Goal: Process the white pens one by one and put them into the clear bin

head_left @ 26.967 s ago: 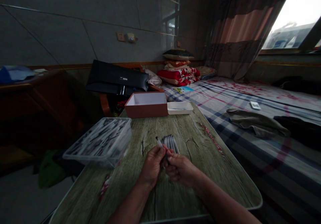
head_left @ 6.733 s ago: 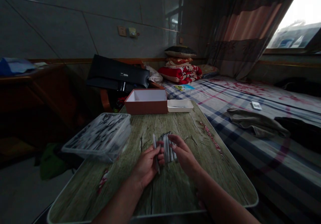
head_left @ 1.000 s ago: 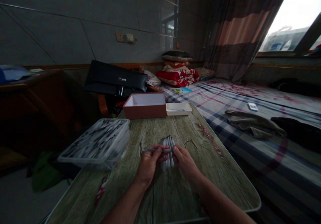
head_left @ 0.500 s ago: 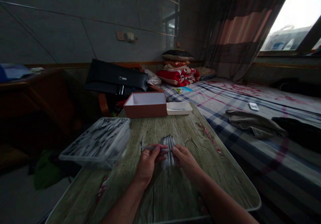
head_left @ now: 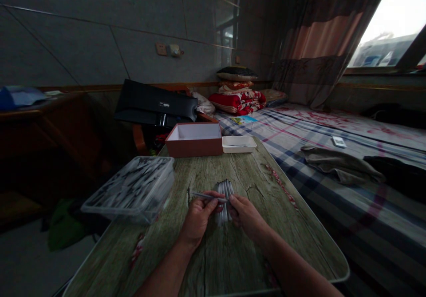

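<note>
A slim grey pen [head_left: 203, 195] is held crosswise between both hands above the table. My left hand [head_left: 199, 215] is closed around its middle, with the thumb on top. At the pen's right end, the fingers of my right hand [head_left: 244, 210] are pinched together on it. Beneath and just beyond the hands, several similar pens [head_left: 225, 188] lie side by side in a row, partly hidden by my fingers. To the left stands a clear plastic box [head_left: 146, 212] filled with many loose pens.
A reddish-brown box [head_left: 195, 148] with a white inside stands at the table's far edge. Beside it is a small white tray [head_left: 238, 148] with a few thin items. The wood-patterned table [head_left: 239, 261] adjoins a bed [head_left: 299, 132] on the right. A black monitor [head_left: 156, 104] leans behind.
The pen has tilted: its left end is now higher than its right end, where before it lay nearly level. Both hands stay in almost the same place, and the view has shifted slightly.
</note>
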The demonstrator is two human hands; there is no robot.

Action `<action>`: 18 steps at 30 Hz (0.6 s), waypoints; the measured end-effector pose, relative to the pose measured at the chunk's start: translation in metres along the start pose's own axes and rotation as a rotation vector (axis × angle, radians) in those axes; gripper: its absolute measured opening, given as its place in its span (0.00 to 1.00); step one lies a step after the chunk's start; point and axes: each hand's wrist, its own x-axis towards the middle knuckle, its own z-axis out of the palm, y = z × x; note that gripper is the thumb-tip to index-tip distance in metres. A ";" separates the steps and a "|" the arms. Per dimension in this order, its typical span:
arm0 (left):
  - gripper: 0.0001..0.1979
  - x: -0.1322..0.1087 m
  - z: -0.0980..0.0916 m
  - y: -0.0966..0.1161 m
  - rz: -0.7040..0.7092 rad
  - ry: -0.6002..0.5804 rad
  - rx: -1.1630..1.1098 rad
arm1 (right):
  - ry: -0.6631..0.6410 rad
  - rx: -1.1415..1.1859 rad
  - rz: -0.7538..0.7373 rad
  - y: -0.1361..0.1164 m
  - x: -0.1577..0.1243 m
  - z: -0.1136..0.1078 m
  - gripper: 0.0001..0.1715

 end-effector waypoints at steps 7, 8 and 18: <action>0.12 0.002 -0.003 0.001 0.035 0.049 0.005 | -0.054 0.103 -0.069 -0.010 -0.008 0.006 0.24; 0.12 0.002 -0.003 0.000 0.040 0.042 0.011 | -0.040 0.094 -0.056 -0.008 -0.007 0.005 0.23; 0.10 0.002 -0.004 0.000 0.050 0.029 0.019 | -0.066 0.108 -0.034 -0.003 -0.005 0.003 0.21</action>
